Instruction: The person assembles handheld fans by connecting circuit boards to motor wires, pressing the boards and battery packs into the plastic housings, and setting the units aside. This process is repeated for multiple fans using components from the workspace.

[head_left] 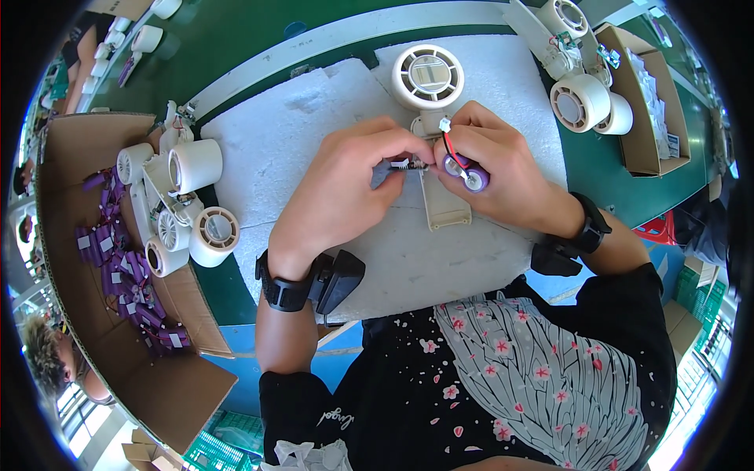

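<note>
A cream handheld fan (428, 59) lies head-away on the foam sheet, its handle shell (446, 210) open and pointing toward me. My right hand (506, 161) is closed around a purple battery pack (475, 179). Red and black wires rise from the pack to a white plug (445, 125). My left hand (345, 177) bends over the handle from the left, thumb and forefinger around a small circuit board (410, 164). The fingertips of both hands meet above the handle and partly hide the board, so its exact seating cannot be made out.
On the left, a cardboard box (94, 314) holds many purple battery packs (126, 271). Several fan assemblies (195, 166) are heaped beside it, and more (580, 102) lie at the back right. Another carton (664, 161) there contains white parts. White foam (314, 102) covers the green table.
</note>
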The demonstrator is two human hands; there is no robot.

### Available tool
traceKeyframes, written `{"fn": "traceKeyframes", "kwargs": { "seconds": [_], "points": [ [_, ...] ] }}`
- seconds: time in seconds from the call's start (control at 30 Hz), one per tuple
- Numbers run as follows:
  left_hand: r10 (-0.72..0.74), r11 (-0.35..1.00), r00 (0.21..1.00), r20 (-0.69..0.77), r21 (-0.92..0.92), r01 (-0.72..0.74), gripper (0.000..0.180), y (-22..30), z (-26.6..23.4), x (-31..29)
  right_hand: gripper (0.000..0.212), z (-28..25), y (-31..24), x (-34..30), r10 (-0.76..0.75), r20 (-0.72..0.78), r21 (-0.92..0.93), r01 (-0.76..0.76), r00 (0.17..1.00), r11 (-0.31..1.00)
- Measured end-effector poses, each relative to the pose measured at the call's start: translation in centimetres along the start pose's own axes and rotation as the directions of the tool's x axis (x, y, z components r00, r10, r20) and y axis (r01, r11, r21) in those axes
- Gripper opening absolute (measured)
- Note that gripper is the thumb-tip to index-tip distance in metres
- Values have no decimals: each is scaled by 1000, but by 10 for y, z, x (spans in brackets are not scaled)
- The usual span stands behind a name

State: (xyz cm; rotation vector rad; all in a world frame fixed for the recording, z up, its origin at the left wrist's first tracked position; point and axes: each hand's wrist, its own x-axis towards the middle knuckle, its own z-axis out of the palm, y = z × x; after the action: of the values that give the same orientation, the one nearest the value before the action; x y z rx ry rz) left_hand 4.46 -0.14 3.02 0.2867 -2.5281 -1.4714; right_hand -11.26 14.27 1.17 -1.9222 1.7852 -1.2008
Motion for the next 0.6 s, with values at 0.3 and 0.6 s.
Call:
{"fn": "traceKeyframes", "kwargs": {
  "seconds": [0.3, 0.6],
  "points": [
    [-25, 998, 999, 24, 58, 23, 24, 8, -2, -4, 21, 1, -4, 0, -4, 28, 13, 3, 1000, 1000],
    [-27, 959, 998, -55, -284, 11, 16, 1, 6, -1, 25, -11, -3, 3, -47, 20, 174, 43, 999, 984]
  ]
}}
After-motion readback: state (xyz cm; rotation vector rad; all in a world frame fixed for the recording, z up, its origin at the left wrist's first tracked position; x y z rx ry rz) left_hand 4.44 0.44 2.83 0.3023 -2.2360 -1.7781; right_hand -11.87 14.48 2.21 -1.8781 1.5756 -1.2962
